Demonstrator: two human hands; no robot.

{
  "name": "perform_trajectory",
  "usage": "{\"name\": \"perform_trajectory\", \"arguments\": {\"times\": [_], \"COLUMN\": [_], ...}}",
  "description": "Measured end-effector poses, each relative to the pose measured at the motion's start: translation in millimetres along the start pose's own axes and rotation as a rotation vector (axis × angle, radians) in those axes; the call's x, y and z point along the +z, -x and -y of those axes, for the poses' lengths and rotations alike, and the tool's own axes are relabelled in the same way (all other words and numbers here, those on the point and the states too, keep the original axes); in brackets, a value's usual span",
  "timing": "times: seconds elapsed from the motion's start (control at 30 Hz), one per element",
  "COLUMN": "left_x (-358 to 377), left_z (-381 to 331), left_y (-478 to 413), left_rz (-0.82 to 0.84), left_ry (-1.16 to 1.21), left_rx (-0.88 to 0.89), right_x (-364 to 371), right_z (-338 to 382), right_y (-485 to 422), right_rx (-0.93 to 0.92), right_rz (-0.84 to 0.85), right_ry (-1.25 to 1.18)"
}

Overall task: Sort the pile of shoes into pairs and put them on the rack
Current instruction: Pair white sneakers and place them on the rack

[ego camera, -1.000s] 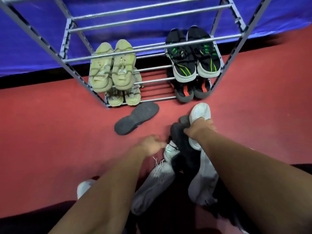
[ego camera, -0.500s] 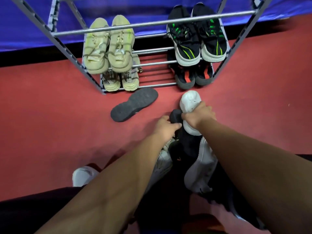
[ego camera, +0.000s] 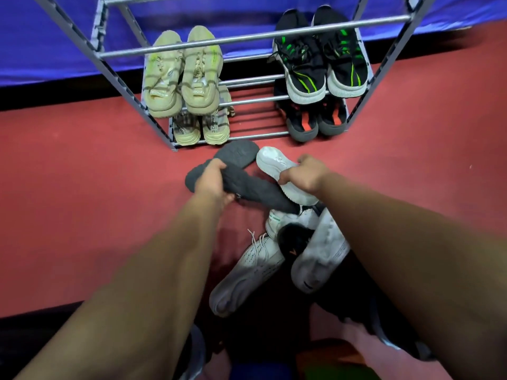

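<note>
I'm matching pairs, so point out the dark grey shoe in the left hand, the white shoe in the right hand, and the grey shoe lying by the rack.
dark grey shoe (ego camera: 255, 192), head view, mid upper.
white shoe (ego camera: 274, 161), head view, sole near toe.
grey shoe on floor (ego camera: 238, 153), head view, upturned sole.

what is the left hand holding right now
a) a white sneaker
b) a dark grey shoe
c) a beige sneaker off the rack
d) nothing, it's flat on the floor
b: the left hand has its fingers wrapped round a dark grey shoe just in front of the rack, while the right hand grips the white sneaker.
</note>
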State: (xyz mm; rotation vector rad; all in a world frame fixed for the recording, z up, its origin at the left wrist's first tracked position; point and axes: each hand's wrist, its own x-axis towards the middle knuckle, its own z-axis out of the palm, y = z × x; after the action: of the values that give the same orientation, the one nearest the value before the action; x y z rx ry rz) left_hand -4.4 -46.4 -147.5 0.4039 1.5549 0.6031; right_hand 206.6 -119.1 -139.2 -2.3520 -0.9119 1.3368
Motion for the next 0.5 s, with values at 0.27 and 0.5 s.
{"name": "perform_trajectory", "arguments": {"times": [0.27,0.5], "left_x": [-65,-67], "left_z": [15,104], "left_y": [10,41], "left_rz": [-0.080,0.412], "left_ry": [-1.385,-2.028], "left_rx": [0.175,0.048], "right_x": [26,39], "right_z": [-8,-29], "right_y": [15,19], "right_rx": [-0.105,-0.087], "right_rz": [0.061,0.055], "right_ry": [0.178,0.316]}}
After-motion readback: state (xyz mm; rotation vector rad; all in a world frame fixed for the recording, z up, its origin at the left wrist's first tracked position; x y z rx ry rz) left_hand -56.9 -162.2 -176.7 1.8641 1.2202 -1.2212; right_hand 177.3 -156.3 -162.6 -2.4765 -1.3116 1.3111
